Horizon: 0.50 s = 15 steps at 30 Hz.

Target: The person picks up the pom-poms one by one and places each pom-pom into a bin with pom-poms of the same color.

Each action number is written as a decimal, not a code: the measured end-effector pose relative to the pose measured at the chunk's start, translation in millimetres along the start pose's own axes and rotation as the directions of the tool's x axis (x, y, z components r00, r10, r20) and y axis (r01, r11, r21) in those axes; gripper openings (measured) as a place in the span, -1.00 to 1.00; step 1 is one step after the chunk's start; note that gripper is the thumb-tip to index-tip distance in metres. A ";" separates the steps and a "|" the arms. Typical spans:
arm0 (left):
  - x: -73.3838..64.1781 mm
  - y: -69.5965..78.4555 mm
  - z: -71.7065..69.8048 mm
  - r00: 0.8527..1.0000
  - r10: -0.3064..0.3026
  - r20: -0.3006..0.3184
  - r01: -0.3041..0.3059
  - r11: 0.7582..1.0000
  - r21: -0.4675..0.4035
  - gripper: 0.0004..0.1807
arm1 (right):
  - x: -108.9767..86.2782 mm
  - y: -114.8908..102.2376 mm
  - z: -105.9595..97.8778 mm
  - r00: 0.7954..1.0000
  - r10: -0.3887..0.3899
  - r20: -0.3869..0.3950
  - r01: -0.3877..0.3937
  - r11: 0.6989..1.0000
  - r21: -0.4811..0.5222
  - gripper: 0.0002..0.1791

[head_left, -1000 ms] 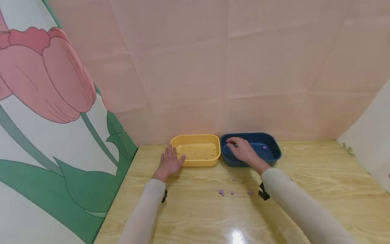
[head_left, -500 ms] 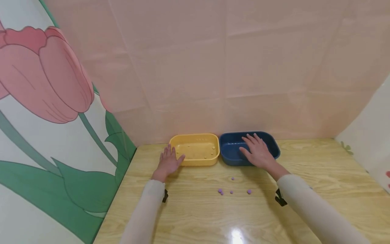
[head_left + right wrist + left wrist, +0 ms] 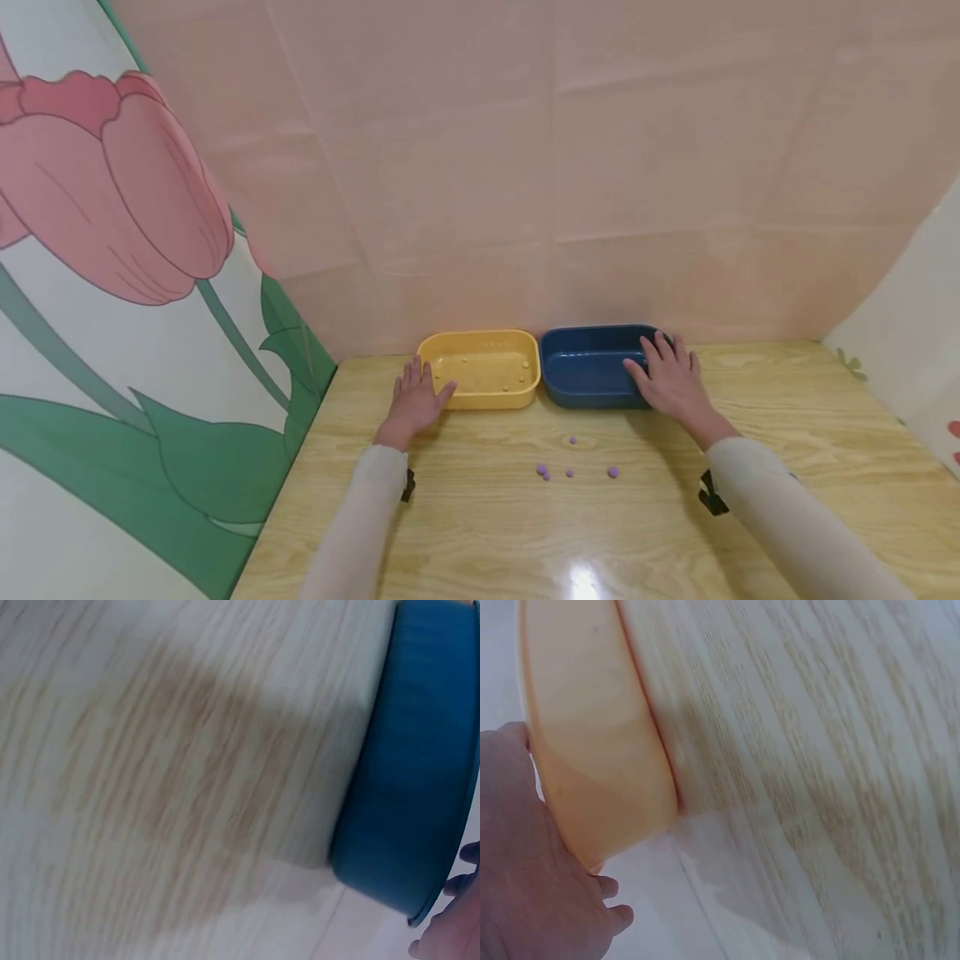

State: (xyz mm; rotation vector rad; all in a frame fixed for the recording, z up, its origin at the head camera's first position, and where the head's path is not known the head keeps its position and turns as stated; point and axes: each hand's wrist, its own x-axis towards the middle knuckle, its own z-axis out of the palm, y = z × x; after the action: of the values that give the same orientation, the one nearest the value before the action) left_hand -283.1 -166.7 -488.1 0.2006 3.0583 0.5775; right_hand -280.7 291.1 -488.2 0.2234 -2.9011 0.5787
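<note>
In the head view my left hand (image 3: 415, 404) lies flat with straight fingers over the left end of a yellow plastic basin (image 3: 487, 401). The left wrist view shows fingers of this hand (image 3: 547, 877) at the basin's rim. Over the right end of a dark blue basin (image 3: 588, 371) is my right hand (image 3: 673, 385), its fingers spread and nothing in it. Its fingertips come right up to the blue basin (image 3: 412, 765) in the right wrist view. A few tiny yellow balls (image 3: 522, 378) lie inside the yellow basin. The blue basin's right end is hidden behind my hand.
Several small purple balls lie loose on the wood-grain table (image 3: 480, 517) in front of the basins, among them a larger purple ball (image 3: 612, 472) at the right. The basins stand side by side near a pink cloth (image 3: 547, 208) at the back. A tulip-printed panel (image 3: 150, 333) rises at left.
My right hand has moved right, from over the blue basin's left part to its right end, and its bent fingers have straightened. The purple ball in the blue basin is no longer visible. My left hand stays put.
</note>
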 end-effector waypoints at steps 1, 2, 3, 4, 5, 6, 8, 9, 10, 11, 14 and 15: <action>0.1 -0.4 0.7 1.000 0.003 -0.004 -0.003 1.000 0.002 -0.05 | -0.4 2.6 0.4 1.000 0.003 0.002 -0.003 1.000 0.003 -0.12; -0.2 -0.9 1.2 1.000 0.006 -0.009 -0.006 1.000 0.001 -0.04 | -0.9 5.0 0.9 1.000 0.006 0.004 -0.006 1.000 0.005 -0.11; -0.2 -1.2 1.7 1.000 0.006 -0.011 -0.006 1.000 0.007 -0.03 | -1.6 6.7 1.2 1.000 0.009 0.007 -0.009 1.000 0.006 -0.11; -0.7 -1.4 2.1 1.000 0.008 -0.016 -0.008 1.000 0.008 -0.03 | -1.9 8.7 1.9 1.000 0.011 0.010 -0.011 1.000 0.005 -0.10; -0.9 -1.7 2.4 1.000 0.011 -0.024 -0.011 1.000 0.008 -0.03 | -2.3 10.2 2.5 1.000 0.014 0.014 -0.014 1.000 0.004 -0.10; -1.2 -1.8 2.7 1.000 0.010 -0.027 -0.010 1.000 0.015 -0.03 | -2.3 12.0 3.3 1.000 0.017 0.017 -0.017 1.000 0.006 -0.10; -1.8 -1.8 3.2 0.999 0.014 -0.041 -0.013 1.000 0.018 -0.03 | -3.0 14.2 4.4 0.999 0.025 0.023 -0.025 1.000 0.009 -0.08; -1.9 -1.5 3.3 0.999 0.017 -0.047 -0.016 1.000 0.024 -0.04 | -3.2 15.0 4.8 0.999 0.029 0.025 -0.029 1.000 0.010 -0.08; -2.4 -0.6 2.9 0.998 0.021 -0.055 -0.020 1.000 0.023 -0.04 | -3.3 15.7 5.3 0.999 0.033 0.027 -0.034 0.999 0.012 -0.07; -3.1 0.4 2.3 0.998 0.027 -0.063 -0.025 0.999 0.023 -0.05 | -3.6 15.9 5.2 0.999 0.037 0.030 -0.037 0.999 0.014 -0.07; -4.6 4.1 1.7 0.996 0.051 -0.076 -0.049 0.998 0.034 -0.05 | -4.5 16.1 5.2 0.999 0.047 0.026 -0.047 0.999 0.013 -0.06; -5.2 5.9 1.4 0.995 0.061 -0.078 -0.059 0.998 0.038 -0.05 | -4.6 16.1 5.1 0.998 0.050 0.023 -0.050 0.999 0.010 -0.06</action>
State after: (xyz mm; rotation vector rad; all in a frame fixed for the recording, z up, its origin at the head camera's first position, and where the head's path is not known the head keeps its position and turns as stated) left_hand -277.2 -161.4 -487.2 0.2781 3.1507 0.5468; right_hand -279.8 304.3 -499.7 0.1598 -2.9335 0.6037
